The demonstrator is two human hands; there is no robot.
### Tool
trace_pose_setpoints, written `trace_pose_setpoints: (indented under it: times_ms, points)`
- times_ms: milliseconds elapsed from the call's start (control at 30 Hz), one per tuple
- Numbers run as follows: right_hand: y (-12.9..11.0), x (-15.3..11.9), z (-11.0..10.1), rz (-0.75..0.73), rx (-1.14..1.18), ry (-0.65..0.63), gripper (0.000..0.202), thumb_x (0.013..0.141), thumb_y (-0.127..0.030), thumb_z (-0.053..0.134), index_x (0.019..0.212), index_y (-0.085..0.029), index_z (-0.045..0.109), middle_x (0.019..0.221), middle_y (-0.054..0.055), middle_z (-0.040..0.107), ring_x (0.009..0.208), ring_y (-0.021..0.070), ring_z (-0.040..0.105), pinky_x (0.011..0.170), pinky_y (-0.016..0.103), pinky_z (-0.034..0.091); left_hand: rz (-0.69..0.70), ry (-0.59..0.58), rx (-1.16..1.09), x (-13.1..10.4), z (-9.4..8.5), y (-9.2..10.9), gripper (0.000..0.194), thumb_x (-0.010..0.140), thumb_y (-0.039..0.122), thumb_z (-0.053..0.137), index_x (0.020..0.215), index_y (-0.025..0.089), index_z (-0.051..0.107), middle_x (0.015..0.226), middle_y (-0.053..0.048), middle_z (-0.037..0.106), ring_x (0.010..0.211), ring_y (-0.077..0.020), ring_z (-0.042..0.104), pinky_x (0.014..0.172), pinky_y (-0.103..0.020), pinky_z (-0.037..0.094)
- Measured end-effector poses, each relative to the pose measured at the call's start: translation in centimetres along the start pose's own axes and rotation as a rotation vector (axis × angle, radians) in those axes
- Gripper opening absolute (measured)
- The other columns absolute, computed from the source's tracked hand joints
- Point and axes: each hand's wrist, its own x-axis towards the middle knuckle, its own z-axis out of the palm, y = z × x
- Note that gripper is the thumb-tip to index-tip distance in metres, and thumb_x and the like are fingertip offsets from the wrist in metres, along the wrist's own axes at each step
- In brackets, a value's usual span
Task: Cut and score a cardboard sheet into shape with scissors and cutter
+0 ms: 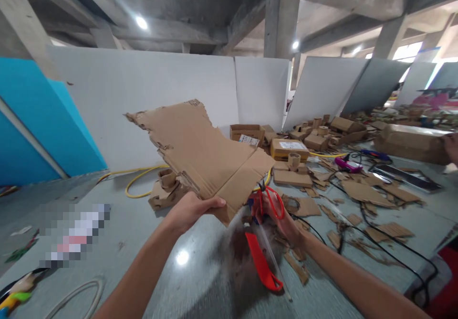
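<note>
My left hand (195,211) grips a large torn sheet of brown cardboard (214,159) by its lower edge, thumb on top. The sheet is held up above the table, tilted, with ragged edges on its left side. Close to its lower right corner, my right hand (284,221) is closed on red-handled scissors (275,203). Their short dark tip points up beside the cardboard, and part of that hand is blurred. On the table below lies a red cutter (261,264), with a thin clear stick (274,257) beside it.
Cardboard scraps (368,192) and black cables (390,257) cover the right side. Boxes (289,149) stand at the back, before white panels (150,99). A yellow hose (138,195) runs behind. At far right, another person's hand (451,147) touches a long cardboard piece (410,144).
</note>
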Motion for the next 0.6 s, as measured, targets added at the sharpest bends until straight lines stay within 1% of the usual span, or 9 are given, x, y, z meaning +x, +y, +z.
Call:
trace_pose_setpoints:
  times_ms: [100,167,267,433,500,600]
  points:
    - [0.0,0.3,0.3,0.017,0.021,0.038,0.068,0.086,-0.084,0.043,0.096,-0.023,0.072,0.082,0.007,0.07,0.067,0.022,0.059,0.07,0.039,0.051,-0.025,-0.046,0.145,-0.1,0.0,-0.5,0.034,0.062,0.035,0.089,0.09,0.017,0.081,0.098,-0.009,0.081,0.097,-0.0312,0.075,0.087,-0.039,0.06]
    - [0.3,0.5,0.3,0.019,0.028,0.069,0.067,0.085,-0.084,0.044,0.094,-0.024,0.072,0.078,0.007,0.069,0.068,0.0235,0.06,0.067,0.039,0.052,-0.004,-0.067,0.211,-0.2,-0.2,-0.7,0.035,0.064,0.037,0.087,0.092,0.017,0.081,0.098,-0.009,0.081,0.096,-0.0316,0.075,0.085,-0.04,0.06]
    - [0.7,0.4,0.2,0.018,0.024,0.069,0.065,0.087,-0.083,0.043,0.095,-0.024,0.07,0.076,0.007,0.068,0.067,0.0237,0.061,0.063,0.038,0.051,0.036,-0.089,0.2,-0.3,-0.4,-0.7,0.038,0.065,0.035,0.086,0.099,0.019,0.08,0.102,-0.008,0.081,0.096,-0.0308,0.074,0.082,-0.039,0.061]
    - [0.2,-0.1,0.2,-0.009,-0.03,0.065,0.059,0.092,-0.076,0.044,0.091,-0.022,0.067,0.07,0.005,0.064,0.063,0.0204,0.057,0.058,0.034,0.048,-0.021,-0.084,0.216,-0.1,-0.9,-0.9,0.034,0.061,0.036,0.088,0.089,0.018,0.08,0.096,-0.008,0.081,0.094,-0.0324,0.075,0.083,-0.041,0.061]
    - [-0.3,-0.2,0.3,-0.022,-0.064,0.068,0.061,0.092,-0.077,0.042,0.089,-0.022,0.066,0.068,0.004,0.062,0.06,0.0196,0.055,0.056,0.034,0.046,-0.034,-0.082,0.221,0.2,-1.1,-1.2,0.037,0.061,0.036,0.089,0.091,0.018,0.08,0.097,-0.009,0.081,0.094,-0.0326,0.075,0.084,-0.042,0.061]
    - [-1.0,-0.4,0.9,-0.029,-0.113,0.067,0.064,0.091,-0.081,0.038,0.085,-0.023,0.063,0.064,0.003,0.059,0.055,0.0177,0.051,0.05,0.032,0.042,-0.027,-0.12,0.19,0.4,-1.5,-1.6,0.043,0.061,0.038,0.089,0.098,0.018,0.08,0.102,-0.01,0.081,0.098,-0.0328,0.074,0.086,-0.044,0.061]
